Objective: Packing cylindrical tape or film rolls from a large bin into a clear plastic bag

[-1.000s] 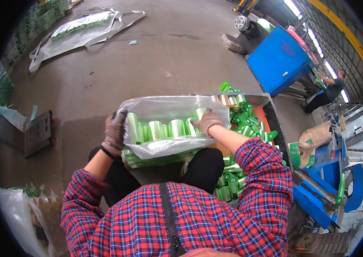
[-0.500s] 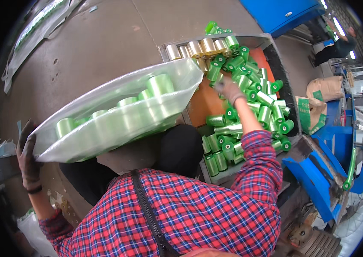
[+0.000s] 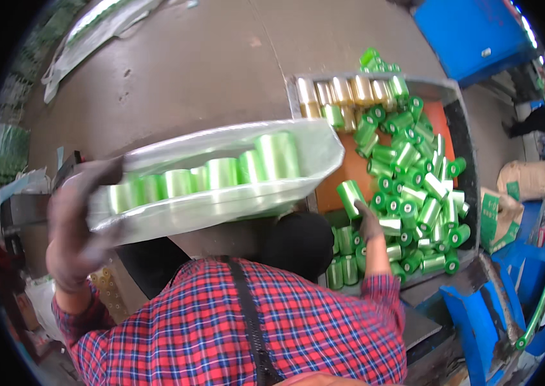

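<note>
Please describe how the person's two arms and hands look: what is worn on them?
Both arms wear long sleeves of red, blue and white plaid flannel. The left hand is in a grey-brown fabric work glove with a knitted cuff. The right hand wears a similar glove, darker and worn-looking.

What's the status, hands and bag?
Left hand grips bag of green rolls, lifted. Right hand on a roll in the bin. Nothing blocking.
</note>
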Tool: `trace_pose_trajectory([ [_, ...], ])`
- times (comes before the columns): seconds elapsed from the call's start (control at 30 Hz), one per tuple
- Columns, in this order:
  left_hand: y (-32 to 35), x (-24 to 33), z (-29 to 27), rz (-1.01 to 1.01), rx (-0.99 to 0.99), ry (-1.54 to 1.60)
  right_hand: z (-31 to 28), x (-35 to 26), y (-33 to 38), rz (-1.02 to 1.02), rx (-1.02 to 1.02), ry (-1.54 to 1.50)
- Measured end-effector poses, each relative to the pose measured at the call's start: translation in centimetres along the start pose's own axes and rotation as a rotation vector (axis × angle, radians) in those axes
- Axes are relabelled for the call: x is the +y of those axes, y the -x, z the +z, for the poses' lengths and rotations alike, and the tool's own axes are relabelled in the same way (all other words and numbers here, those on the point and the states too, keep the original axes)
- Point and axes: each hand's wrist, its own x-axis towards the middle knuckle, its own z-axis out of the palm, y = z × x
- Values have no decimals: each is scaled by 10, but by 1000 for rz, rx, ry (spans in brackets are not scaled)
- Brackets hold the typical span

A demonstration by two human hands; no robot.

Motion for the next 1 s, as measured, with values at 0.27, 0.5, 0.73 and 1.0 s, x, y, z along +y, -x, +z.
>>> trace_pose_trajectory([
  [0.27,64,11,23,214,-449,-80,66,-138,191,-495,-841,-530],
  [0.5,99,14,47,414,-203,-306,271,-181,240,-951,-927,995],
  [0.73,76,11,-5,257,-86,24,352,-161,216,-969,-450,1297],
  [1.0,181,-172,70,-827,419,565,136,-216,-3,-601,95,374],
])
